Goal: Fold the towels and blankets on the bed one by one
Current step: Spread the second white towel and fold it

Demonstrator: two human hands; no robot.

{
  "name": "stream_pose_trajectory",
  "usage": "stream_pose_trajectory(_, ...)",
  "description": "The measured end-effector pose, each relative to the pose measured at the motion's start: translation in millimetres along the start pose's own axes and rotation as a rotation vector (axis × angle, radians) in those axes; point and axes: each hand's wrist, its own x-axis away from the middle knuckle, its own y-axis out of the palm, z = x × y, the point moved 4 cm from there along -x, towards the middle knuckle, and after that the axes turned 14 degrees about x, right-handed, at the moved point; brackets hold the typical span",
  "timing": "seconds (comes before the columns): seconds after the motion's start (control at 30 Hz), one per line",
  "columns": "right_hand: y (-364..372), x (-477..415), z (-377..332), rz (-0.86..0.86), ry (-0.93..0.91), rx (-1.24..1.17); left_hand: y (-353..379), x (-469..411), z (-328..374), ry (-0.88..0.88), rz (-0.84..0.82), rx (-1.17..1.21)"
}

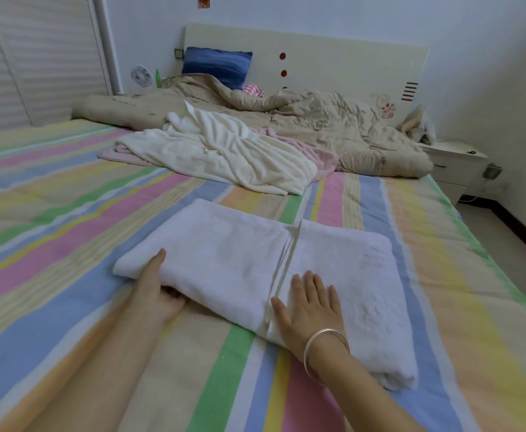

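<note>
Hands both working on the white towel (224, 244), which is lying on the bed (68, 232) straight ahead of the person. Left hand (158, 291) is gripping the towel's left end: thumb lying on top, fingers tucked underneath, out of sight. Towel's long axis is running left to right, slanting nearer at its right end; it is looking already doubled over. A hemmed edge (288, 257) is crossing the towel just right of its middle. Right hand (308, 304) is pressing flat, fingers spread, just right of that edge, bracelet (327, 331) showing at the wrist. Judgement: left hand is sitting at the free end, so the next fold is likely carrying that end rightward over the pinned part. Beyond the towel, well apart, a cream blanket (224, 157) is lying crumpled over a pink towel (327, 160), both unfolded.
</note>
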Motion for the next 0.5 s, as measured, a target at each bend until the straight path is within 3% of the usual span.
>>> stream_pose_trajectory(0.17, -9.6, 1.5, 11.3, -0.025, -0.013, -0.210, 60.9, 1.1, -18.5, 0.104, -0.166, -0.165)
stream_pose_trajectory(0.23, -19.2, 4.3, 22.8, -0.005, 0.025, -0.649, 88.7, 12.8, -37.4, 0.227, -0.176, -0.321)
stream_pose_trajectory(0.3, -29.6, 7.3, 39.8, -0.048, 0.133, -1.276, 113.3, 34.5, -63.0, 0.409, -0.177, -0.602)
stream_pose_trajectory(0.4, -35.2, 10.4, 83.0, -0.062, 0.333, -1.843, 138.3, 78.7, -121.4, 0.585, -0.500, -0.947)
stream_pose_trajectory(0.5, -40.6, 18.9, 137.2, -0.064, 0.404, -2.095, 132.7, 105.5, -178.1, 0.798, -0.917, -1.354)
